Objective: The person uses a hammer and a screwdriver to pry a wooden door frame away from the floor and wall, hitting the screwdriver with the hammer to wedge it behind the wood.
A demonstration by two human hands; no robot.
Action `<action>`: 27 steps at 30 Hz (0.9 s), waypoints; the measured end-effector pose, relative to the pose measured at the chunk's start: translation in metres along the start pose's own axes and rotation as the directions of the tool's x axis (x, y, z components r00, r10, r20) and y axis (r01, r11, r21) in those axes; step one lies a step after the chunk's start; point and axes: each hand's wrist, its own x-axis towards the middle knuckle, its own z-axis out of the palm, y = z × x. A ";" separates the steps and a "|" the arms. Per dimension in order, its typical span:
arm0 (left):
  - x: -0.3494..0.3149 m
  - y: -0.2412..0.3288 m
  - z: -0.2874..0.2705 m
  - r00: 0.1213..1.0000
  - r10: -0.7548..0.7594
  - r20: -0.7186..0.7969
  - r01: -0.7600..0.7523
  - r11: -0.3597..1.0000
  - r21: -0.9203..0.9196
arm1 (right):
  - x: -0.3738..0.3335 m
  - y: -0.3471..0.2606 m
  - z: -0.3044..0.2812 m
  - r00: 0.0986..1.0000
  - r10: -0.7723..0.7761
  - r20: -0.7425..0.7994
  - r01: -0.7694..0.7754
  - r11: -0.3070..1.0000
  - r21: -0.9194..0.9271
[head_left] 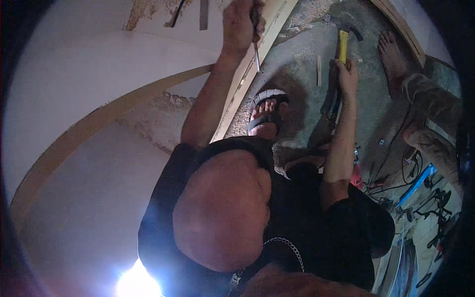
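My left hand (240, 27) is closed around the dark handle of a slim tool (257, 58) with a thin metal shaft, pointing down beside a long pale wooden beam (271, 27). Whether it is a screwdriver or a narrow chisel I cannot make out. In my right hand (348, 74) is a claw hammer (343, 43) with a yellow and dark handle, gripped partway along, its head over the floor. My bent bare knee (220, 213) fills the lower middle, and my sandalled foot (266, 116) stands beside the beam.
Another person's bare foot (389, 54) is at the right. Cables (408, 168), a blue strip (418, 184), a red object (356, 176) and scattered dark tools (438, 208) lie lower right. A wood-edged white panel (74, 136) spans the left. A small wood strip (319, 71) lies on the floor.
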 end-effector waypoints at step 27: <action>-0.152 -0.029 -0.057 0.862 0.358 -0.360 -0.443 0.877 -0.189 | 0.002 0.006 -0.010 0.999 0.036 0.039 -0.039 0.996 0.086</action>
